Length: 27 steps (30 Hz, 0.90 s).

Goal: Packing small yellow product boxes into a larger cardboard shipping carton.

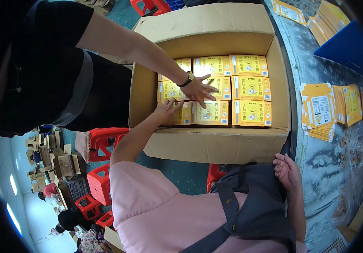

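A large open cardboard carton (215, 145) stands before me, with small yellow-orange boxes (252, 88) packed in rows inside. My left hand (167, 113) reaches over the carton's near left side. Its fingers lie spread on the yellow boxes at the near left corner, some of them against the box edges. Another person's arm comes in from the upper left, and that person's hand (202, 90), a watch at its wrist, spreads flat over the middle boxes. By the carton's near right corner, my right hand (288, 172) hangs beside the table with fingers loosely curled and nothing visible in them.
On the table (316, 164) at the right lie stacks of flat yellow-orange box blanks (318, 109), a blue bin (350, 48) and clear plastic film (356, 168). Red stools (99, 183) stand at the left. People and cardboard boxes (65, 164) are farther off.
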{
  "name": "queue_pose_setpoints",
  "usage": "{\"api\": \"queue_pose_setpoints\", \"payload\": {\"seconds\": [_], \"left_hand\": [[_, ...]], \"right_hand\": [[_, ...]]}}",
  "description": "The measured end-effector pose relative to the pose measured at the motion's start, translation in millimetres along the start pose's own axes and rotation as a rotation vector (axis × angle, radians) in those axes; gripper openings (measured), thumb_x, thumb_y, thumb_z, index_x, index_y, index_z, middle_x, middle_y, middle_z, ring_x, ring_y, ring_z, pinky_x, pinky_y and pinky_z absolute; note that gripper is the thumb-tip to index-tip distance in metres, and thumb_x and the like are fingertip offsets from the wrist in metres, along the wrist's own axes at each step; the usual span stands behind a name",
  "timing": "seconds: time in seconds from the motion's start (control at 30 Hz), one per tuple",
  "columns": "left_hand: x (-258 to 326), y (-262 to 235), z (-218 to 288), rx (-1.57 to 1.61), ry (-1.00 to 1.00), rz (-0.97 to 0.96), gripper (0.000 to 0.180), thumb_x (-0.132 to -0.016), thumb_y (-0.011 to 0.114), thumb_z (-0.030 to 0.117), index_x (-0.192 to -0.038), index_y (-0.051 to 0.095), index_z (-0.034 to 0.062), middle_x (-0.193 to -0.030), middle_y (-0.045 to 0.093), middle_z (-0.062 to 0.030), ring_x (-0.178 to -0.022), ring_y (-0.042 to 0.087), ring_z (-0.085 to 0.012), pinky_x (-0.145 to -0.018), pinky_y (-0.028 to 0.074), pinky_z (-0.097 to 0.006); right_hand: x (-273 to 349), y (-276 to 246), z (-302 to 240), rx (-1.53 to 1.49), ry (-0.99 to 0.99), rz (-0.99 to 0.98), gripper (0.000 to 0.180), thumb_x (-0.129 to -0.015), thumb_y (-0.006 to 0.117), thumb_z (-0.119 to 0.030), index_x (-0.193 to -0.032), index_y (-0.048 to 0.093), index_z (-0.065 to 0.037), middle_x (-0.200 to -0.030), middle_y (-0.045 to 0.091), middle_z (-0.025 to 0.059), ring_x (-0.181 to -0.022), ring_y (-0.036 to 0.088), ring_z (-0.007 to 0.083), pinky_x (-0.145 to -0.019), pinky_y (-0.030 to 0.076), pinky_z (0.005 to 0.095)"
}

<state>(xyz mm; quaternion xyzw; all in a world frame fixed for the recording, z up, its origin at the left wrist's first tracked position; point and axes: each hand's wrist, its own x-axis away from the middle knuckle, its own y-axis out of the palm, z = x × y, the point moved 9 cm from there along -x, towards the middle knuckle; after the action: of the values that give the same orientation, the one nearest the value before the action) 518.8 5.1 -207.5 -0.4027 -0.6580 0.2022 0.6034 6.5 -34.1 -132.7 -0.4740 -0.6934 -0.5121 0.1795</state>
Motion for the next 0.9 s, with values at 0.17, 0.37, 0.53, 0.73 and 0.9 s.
{"api": "queue_pose_setpoints", "payload": {"seconds": [0.17,0.37,0.53,0.73,0.9], "left_hand": [[-3.4,8.8,-9.7,-0.084,-0.054,0.045,0.099,-0.078,0.072,0.045,-0.155,0.012,0.0245,-0.143,0.034,-0.0171,-0.122,0.045,-0.0363,-0.09,0.044,-0.047],[4.2,-30.8,36.4,-0.256,0.237,0.038,0.085,-0.082,0.071,0.03,-0.152,0.022,0.0323,-0.151,0.027,-0.0171,-0.127,0.044,-0.0348,-0.097,0.041,-0.052],[20.8,-30.7,21.4,-0.117,0.206,0.153,0.08,-0.083,0.07,0.027,-0.15,0.027,0.0286,-0.149,0.029,-0.0203,-0.124,0.045,-0.0415,-0.098,0.041,-0.055],[27.2,-141.3,30.4,0.33,-0.269,0.273,0.069,-0.084,0.07,0.023,-0.142,0.037,0.0058,-0.129,0.048,-0.0209,-0.112,0.052,-0.04,-0.095,0.045,-0.046],[51.0,-302.4,173.7,0.507,0.261,1.042,0.047,-0.085,0.068,0.014,-0.127,0.052,-0.0015,-0.114,0.056,-0.0197,-0.102,0.055,-0.0373,-0.089,0.048,-0.044]], "right_hand": [[4.7,0.5,-2.5,-0.024,-0.014,-0.026,0.037,-0.104,0.041,-0.034,-0.114,0.058,-0.003,-0.091,0.067,0.0088,-0.066,0.061,0.0129,-0.056,0.05,0.0254],[15.2,-10.2,-0.2,-0.036,-0.041,-0.027,0.037,-0.104,0.041,-0.035,-0.114,0.058,-0.003,-0.091,0.066,0.0093,-0.065,0.061,0.0134,-0.056,0.05,0.0262],[26.4,-8.0,1.9,-0.047,-0.056,-0.049,0.037,-0.103,0.042,-0.034,-0.114,0.058,-0.002,-0.091,0.066,0.0107,-0.065,0.06,0.0142,-0.056,0.05,0.0268],[54.2,-22.0,-10.9,-0.012,-0.165,-0.035,0.037,-0.102,0.043,-0.03,-0.115,0.058,0.001,-0.093,0.066,0.0137,-0.066,0.06,0.0162,-0.056,0.05,0.0284],[69.6,-33.2,-31.2,-0.023,-0.262,-0.053,0.035,-0.102,0.043,-0.024,-0.115,0.059,0.004,-0.094,0.066,0.0157,-0.066,0.06,0.0183,-0.056,0.05,0.0303]]}}
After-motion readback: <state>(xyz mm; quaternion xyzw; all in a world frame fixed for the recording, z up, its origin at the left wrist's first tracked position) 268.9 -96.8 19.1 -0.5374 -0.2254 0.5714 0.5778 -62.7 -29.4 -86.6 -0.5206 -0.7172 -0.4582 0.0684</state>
